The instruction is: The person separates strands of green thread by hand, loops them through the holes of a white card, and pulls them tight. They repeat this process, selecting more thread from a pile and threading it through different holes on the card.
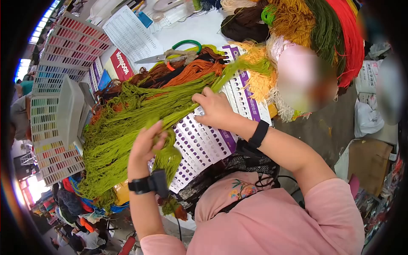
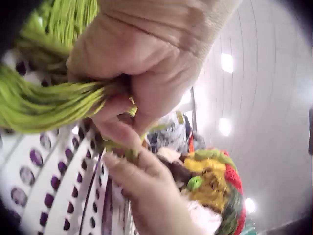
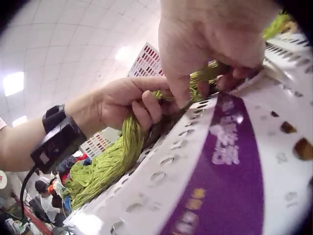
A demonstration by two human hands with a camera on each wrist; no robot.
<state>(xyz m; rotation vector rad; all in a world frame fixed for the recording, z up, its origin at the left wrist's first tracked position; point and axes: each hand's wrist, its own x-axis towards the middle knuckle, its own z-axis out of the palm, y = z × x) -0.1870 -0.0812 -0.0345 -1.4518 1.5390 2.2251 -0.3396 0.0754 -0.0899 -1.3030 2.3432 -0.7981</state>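
A thick spread of yellow-green thread [image 1: 123, 114] lies across white cards [image 1: 193, 144] with rows of punched holes and purple bands. My left hand [image 1: 146, 144] curls its fingers round a bunch of this thread, whose loose tail [image 3: 100, 169] hangs below it in the right wrist view. Farther along the same strands, my right hand [image 1: 214, 108] pinches the thread low over the cards. In the left wrist view the fingertips of both hands, left [image 2: 132, 58] and right [image 2: 156, 188], come close together at the strands. Part of the grip is hidden behind the fingers.
Brown, black and orange thread hanks [image 1: 199, 70] lie just behind, with green-handled scissors [image 1: 187, 44] on top. A color sample board [image 1: 46, 97] stands at left, near a red notebook [image 1: 121, 63] and a printed sheet [image 1: 129, 34]. More hanks [image 1: 293, 21] are heaped at back right.
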